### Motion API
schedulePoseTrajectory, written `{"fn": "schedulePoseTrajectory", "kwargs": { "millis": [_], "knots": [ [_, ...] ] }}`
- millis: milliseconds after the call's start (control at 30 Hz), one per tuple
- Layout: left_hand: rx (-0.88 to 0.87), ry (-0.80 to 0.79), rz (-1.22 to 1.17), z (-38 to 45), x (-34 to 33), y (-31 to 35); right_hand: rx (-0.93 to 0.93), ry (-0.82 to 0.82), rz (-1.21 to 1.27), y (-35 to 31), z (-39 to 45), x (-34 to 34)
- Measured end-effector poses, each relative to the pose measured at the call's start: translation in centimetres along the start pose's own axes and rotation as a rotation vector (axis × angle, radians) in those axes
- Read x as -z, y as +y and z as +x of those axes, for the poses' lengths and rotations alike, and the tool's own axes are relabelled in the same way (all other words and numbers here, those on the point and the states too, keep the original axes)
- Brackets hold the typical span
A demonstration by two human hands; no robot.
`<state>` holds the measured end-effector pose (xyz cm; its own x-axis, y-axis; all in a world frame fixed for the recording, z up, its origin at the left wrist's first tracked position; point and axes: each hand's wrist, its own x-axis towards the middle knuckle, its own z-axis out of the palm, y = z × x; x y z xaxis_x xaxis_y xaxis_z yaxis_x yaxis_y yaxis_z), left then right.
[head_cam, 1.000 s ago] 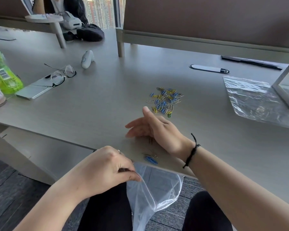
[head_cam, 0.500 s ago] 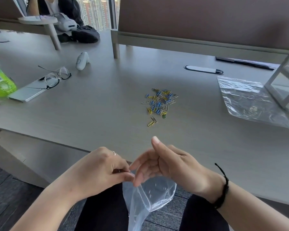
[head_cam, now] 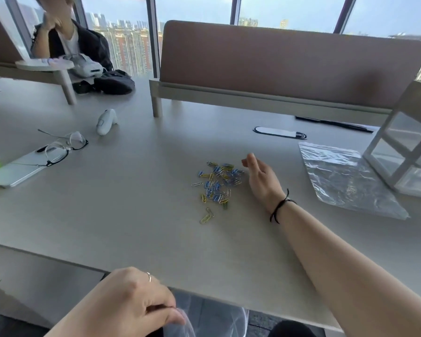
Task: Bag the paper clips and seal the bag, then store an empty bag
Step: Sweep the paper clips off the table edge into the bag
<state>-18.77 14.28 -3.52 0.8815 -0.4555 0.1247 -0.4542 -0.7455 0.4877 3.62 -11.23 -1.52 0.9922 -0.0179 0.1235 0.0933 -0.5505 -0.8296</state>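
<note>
A heap of blue, yellow and silver paper clips (head_cam: 216,183) lies in the middle of the grey table (head_cam: 131,215), with two stray clips (head_cam: 206,216) nearer me. My right hand (head_cam: 259,177) rests on its edge just right of the heap, fingers apart and empty. My left hand (head_cam: 134,305) pinches the rim of a clear plastic bag (head_cam: 219,317) that hangs below the table's near edge. A second clear bag (head_cam: 345,178) lies flat on the table at the right.
A white-framed clear box (head_cam: 406,152) stands at the right edge, over the flat bag's corner. Glasses (head_cam: 61,148) lie on a tablet (head_cam: 12,172) at left, a white controller (head_cam: 106,121) behind them. A padded divider (head_cam: 277,64) lines the back; a person sits far left.
My right hand left the hanging bag's mouth and reached out to the right side of the clip heap. The view tilted upward. My left hand kept its hold on the bag.
</note>
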Motion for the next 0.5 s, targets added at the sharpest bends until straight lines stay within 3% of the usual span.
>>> {"fn": "schedulePoseTrajectory", "kwargs": {
  "millis": [167,500],
  "knots": [
    [0.002,-0.030,-0.005,0.0,-0.3,-0.4,0.082,-0.231,-0.390,-1.4,0.4,-1.1],
    [-0.024,-0.050,-0.056,0.0,0.2,0.0,0.359,-0.341,-0.416,0.1,-4.8,-0.1]
  ]
}}
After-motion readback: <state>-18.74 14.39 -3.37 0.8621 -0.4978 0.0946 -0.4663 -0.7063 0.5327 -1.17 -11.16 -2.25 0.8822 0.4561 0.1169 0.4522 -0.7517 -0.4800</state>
